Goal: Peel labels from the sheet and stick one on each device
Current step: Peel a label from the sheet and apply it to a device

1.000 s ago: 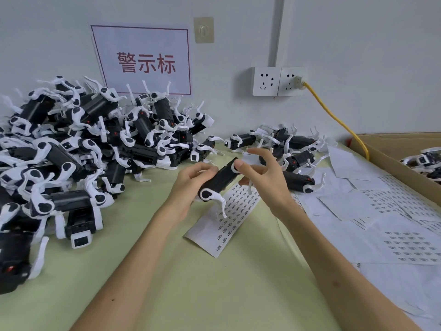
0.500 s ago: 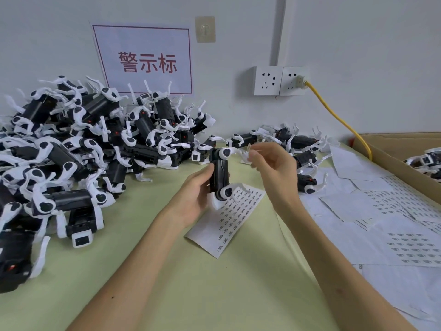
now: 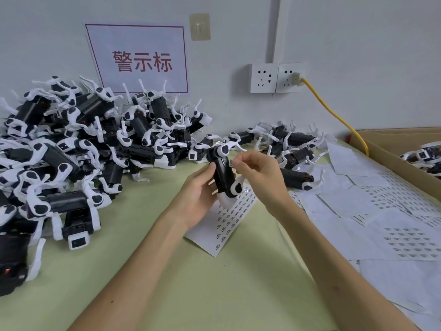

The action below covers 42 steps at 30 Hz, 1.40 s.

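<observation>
Your left hand (image 3: 200, 192) grips the device (image 3: 223, 177) upright, steadying its side so your right hand (image 3: 259, 170), pinching a label (image 3: 232, 163), can press it on.

**One device in hand, dozens in the heap**

There are two hands, the left hand (image 3: 198, 194) and the right hand (image 3: 260, 173), with one device (image 3: 223, 175) and one small label (image 3: 232, 163) between them. The pile (image 3: 83, 144) on the left holds dozens of devices, too tangled to count. The smaller cluster (image 3: 296, 151) behind has at least six. One label sheet (image 3: 229, 223) lies below the hands, and several loose sheets (image 3: 381, 223) overlap on the right. There is one cardboard box (image 3: 386, 149), two wall sockets (image 3: 263, 77), one yellow cable (image 3: 334, 111) and one sign (image 3: 140, 58).
</observation>
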Motion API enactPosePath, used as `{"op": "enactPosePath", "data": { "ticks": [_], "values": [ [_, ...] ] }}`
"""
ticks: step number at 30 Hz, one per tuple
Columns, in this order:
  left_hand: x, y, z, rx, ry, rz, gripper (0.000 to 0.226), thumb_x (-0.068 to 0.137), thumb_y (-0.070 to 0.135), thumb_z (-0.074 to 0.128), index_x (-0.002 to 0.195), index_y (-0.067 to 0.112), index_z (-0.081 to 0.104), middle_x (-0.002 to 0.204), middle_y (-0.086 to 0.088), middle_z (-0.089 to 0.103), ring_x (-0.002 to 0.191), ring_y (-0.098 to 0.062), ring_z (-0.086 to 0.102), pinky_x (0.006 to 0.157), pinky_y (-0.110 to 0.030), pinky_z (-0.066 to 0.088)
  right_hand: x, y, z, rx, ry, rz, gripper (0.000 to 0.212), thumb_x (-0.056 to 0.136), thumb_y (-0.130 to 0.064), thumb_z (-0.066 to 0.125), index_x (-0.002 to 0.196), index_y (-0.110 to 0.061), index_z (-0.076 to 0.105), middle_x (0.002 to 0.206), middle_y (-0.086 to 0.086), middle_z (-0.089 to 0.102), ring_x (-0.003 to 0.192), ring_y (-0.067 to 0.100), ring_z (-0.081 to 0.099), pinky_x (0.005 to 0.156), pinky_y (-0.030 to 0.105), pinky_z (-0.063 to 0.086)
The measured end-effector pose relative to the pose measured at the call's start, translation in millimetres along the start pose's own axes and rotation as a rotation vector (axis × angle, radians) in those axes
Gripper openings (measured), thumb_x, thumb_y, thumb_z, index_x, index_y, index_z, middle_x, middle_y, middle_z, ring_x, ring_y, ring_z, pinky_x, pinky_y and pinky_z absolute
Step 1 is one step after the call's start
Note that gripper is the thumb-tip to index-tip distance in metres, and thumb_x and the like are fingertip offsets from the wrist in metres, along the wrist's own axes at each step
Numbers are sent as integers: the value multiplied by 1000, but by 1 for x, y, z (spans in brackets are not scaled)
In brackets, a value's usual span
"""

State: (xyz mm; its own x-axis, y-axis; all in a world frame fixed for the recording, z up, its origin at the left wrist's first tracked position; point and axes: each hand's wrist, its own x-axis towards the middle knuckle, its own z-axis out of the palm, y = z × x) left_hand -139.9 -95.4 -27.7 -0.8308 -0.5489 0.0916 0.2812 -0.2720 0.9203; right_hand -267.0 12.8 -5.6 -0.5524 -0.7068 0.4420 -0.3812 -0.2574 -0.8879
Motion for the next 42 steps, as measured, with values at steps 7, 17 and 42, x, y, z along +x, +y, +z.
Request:
{"op": "enactPosePath", "data": {
  "ticks": [7,17,42],
  "values": [
    [-1,0,1,-3,-21,56,47,100,29,55,138,1,58,123,-9,72,111,-21,69,93,-33,52,1,2,0,-41,15,12,12,97,-15,68,85,-15,72,79,-2,71,76,16,64,77,30,53],
    [0,0,2,-12,-34,72,42,101,25,56,136,4,59,120,-7,74,113,-24,71,88,-28,57,-1,0,2,-106,28,8,10,97,-17,67,88,-16,71,83,0,71,71,13,63,73,31,52],
    [-1,-2,5,48,16,84,29,104,18,53,129,8,62,112,-5,74,100,-18,73,89,-32,52,-3,3,7,-150,89,-3,10,98,-21,66,89,-17,70,78,-9,68,64,11,58,59,24,47]
  ]
}}
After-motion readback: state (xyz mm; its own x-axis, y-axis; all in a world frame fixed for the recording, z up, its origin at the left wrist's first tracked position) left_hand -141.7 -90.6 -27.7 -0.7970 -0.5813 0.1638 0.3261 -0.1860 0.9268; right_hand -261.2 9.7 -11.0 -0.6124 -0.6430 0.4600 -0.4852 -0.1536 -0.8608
